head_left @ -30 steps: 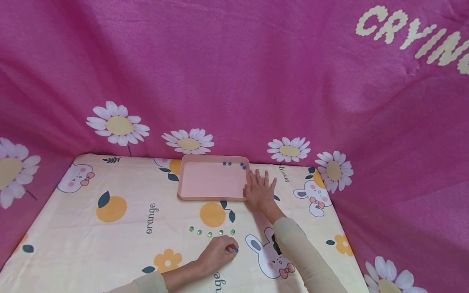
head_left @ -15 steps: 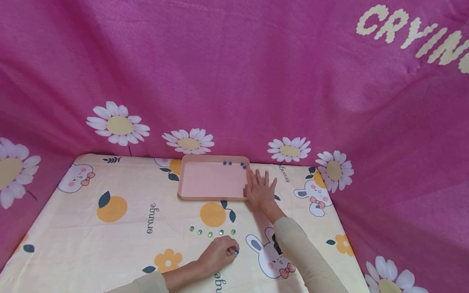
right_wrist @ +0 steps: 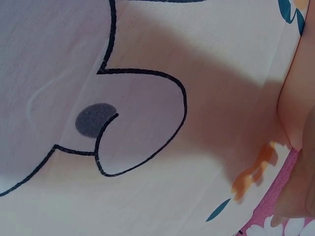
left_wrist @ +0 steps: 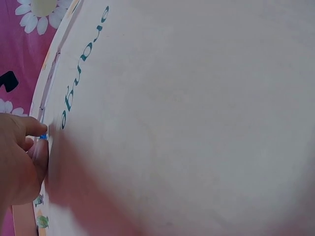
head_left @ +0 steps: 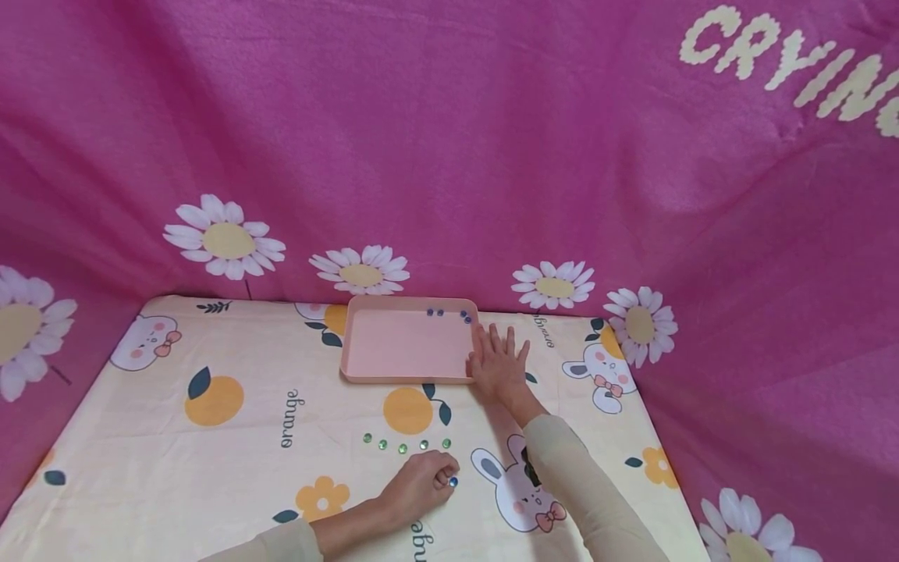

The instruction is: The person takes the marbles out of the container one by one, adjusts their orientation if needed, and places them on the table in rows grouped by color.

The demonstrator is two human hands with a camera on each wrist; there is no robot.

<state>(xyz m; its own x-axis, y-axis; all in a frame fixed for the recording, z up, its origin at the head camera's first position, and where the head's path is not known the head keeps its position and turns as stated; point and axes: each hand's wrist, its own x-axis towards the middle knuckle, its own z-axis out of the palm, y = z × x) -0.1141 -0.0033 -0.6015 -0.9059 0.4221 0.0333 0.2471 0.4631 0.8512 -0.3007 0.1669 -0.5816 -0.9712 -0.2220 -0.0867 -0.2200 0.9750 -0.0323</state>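
1. One small blue bead [head_left: 453, 482] sits at the tips of the person's left hand [head_left: 417, 488], pinched between thumb and finger, the other fingers curled in. The left wrist view also shows a speck of blue in that pinch. Whether the bead touches the cloth [head_left: 246, 476], I cannot tell.

2. The relation that seems to matter most: a shallow pink tray [head_left: 407, 381] lies straight ahead of the bead, farther from the person. Its long axis runs left to right, and the bead lines up with its right-hand part. The bead is round, with no long axis I can make out.

3. Between the left hand and the tray, five green beads [head_left: 403, 449] lie in a gently bowed row on the cloth, the rightmost just beyond the pinched bead.

4. Inside the tray, along its far wall, are four blue beads [head_left: 440, 313]: two right of the middle, two in the far right corner.

5. The left forearm comes in from the lower left, its pinch pointing rightward rather than at the tray.

6. The right hand [head_left: 499, 371], nearer the tray, has its fingers spread wide, its thumb side against the tray's right end, grasping nothing.
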